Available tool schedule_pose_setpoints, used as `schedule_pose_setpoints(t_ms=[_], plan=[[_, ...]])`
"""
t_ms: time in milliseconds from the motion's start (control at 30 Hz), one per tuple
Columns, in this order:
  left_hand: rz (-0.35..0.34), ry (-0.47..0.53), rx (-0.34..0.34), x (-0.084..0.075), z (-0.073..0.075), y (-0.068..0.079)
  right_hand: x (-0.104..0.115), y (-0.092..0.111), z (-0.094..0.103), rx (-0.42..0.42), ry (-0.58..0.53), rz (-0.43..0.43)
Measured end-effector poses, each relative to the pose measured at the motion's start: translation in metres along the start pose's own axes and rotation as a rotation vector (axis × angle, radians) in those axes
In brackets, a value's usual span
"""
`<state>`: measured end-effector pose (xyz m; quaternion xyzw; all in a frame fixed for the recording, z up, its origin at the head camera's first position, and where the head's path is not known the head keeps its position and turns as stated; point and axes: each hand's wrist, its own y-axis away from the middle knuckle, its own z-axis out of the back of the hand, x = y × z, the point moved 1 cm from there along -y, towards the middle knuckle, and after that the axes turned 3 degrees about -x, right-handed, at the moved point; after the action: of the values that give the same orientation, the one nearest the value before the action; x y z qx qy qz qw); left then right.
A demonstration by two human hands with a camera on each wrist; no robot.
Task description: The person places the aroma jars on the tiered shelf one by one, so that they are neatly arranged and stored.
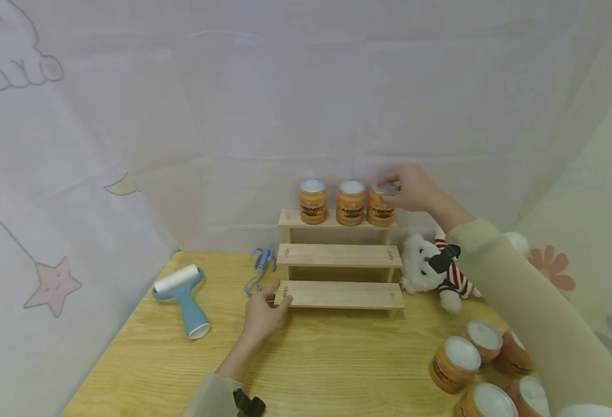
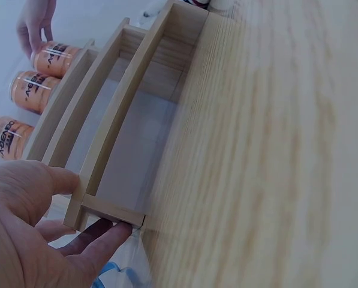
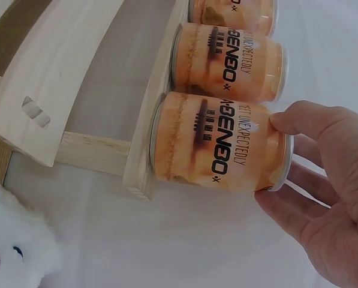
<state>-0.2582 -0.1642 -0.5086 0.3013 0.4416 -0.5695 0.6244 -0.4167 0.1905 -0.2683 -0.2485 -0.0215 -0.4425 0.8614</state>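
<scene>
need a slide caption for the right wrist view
Right hand gripping the end can of three on a wooden rack, white plush toy below.

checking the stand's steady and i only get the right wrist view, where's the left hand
Observer: The left hand holds the left end of the lowest shelf.
Operator: ok and what's on the near right of the table
Observer: At least five more orange cans stand there.
Operator: anything over on the left side
Observer: A blue-handled roller lies there.
</scene>
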Motion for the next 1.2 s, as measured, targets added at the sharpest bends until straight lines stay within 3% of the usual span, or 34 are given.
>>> schedule_pose_setpoints(t_ms=[600, 867, 1200], plan=[[0.017, 0.007, -0.003, 0.000, 0.001, 0.000, 0.004, 0.006, -0.007, -0.013, 0.005, -0.069], [0.023, -0.002, -0.015, -0.001, 0.003, 0.000, 0.014, 0.001, -0.019, -0.102, 0.051, -0.058], [0.015, 0.016, -0.014, -0.004, 0.001, 0.003, 0.025, 0.007, -0.034, -0.211, 0.136, -0.144]])
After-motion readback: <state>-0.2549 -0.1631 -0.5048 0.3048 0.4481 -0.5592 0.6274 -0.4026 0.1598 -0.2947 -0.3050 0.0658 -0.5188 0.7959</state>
